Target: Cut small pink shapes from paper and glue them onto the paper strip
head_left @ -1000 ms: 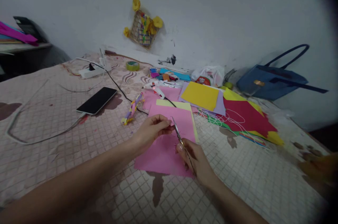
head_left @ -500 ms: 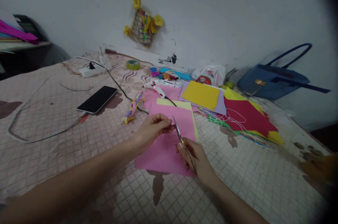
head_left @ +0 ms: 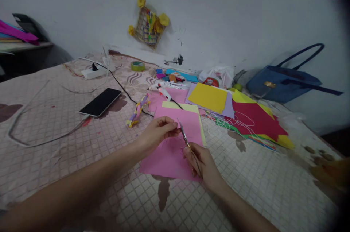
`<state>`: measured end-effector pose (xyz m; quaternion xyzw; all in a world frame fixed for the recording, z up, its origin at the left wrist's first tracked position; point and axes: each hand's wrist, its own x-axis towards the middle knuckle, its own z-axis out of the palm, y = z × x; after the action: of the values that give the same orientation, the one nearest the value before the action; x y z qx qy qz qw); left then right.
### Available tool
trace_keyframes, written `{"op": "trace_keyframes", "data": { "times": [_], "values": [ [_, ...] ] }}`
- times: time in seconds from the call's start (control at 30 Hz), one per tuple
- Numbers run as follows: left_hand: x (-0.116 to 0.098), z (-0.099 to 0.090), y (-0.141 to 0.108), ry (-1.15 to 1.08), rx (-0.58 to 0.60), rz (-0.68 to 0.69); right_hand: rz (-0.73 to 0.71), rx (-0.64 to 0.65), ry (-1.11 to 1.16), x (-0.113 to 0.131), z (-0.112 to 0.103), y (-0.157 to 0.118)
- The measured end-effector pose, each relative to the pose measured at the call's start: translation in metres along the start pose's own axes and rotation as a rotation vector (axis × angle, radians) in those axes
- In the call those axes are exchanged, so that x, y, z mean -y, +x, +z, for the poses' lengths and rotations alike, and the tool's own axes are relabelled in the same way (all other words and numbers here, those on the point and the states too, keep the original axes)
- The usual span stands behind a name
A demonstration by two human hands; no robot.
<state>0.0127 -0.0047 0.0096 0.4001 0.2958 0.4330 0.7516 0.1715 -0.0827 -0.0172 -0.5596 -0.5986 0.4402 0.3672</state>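
Observation:
My left hand point(head_left: 164, 131) pinches a small piece of pink paper point(head_left: 177, 124) between thumb and fingers. My right hand point(head_left: 201, 161) is closed round the handles of a pair of scissors point(head_left: 184, 135). The blades point up and away, their tips beside the small pink piece; whether they touch it I cannot tell. Beneath both hands lies a pink sheet point(head_left: 169, 164), with a few thin pink scraps on it. A pale yellow sheet point(head_left: 194, 108) shows from under its far edge.
A glue gun point(head_left: 164, 93) with its black cord lies beyond the sheets. Left are a paper braid point(head_left: 137, 111), a tablet point(head_left: 101, 102) on a cable and a power strip point(head_left: 94, 72). Right are yellow card point(head_left: 207, 97), white string point(head_left: 226, 120), red sheets point(head_left: 257, 120) and a blue bag point(head_left: 284, 82).
Almost nothing differs. The scissors and both hands keep nearly the same place, and the view has shifted very slightly.

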Motion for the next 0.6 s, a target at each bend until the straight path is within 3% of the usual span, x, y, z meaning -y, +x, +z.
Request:
{"op": "trace_keyframes", "data": {
  "times": [0.37, 0.6],
  "values": [
    [0.0, -0.001, 0.0, 0.012, 0.021, -0.003, 0.058, -0.055, 0.141, 0.007, -0.001, 0.003],
    [0.004, 0.005, -0.005, 0.151, 0.043, -0.01, 0.019, -0.13, 0.211, 0.017, -0.006, 0.007]
  ]
}}
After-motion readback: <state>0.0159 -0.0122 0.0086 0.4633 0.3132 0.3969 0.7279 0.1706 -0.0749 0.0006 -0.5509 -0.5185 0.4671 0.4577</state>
